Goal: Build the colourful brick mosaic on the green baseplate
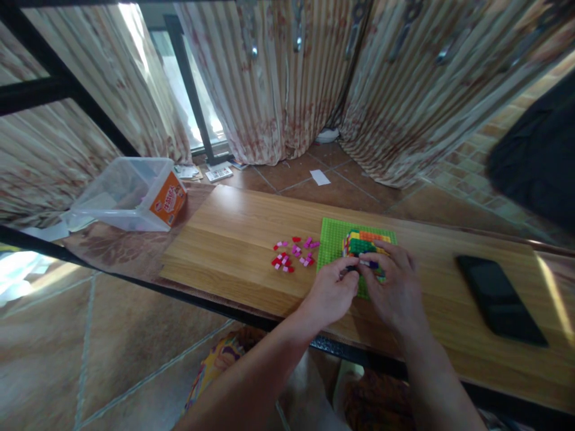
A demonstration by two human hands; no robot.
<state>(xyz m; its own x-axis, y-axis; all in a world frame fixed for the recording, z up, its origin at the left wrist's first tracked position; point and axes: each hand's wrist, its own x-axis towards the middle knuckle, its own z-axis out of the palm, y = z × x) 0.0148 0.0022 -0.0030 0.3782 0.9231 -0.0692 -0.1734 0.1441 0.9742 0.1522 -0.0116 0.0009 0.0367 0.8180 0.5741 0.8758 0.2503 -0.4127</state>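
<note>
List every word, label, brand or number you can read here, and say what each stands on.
"CLASSIC", apparently, its ending unclear: large white letters on the orange label of the clear plastic bin.
Too small to read: the lesser marks on that label.
Too blurred to read: dark print on the white flat rectangular item near the window.
No other text is legible.

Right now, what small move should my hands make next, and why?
Perhaps press gently with the right hand while the left hand steadies: both hands' fingertips meet at the near side of the brick block on the green baseplate, though they hide whether anything there is loose.
</note>
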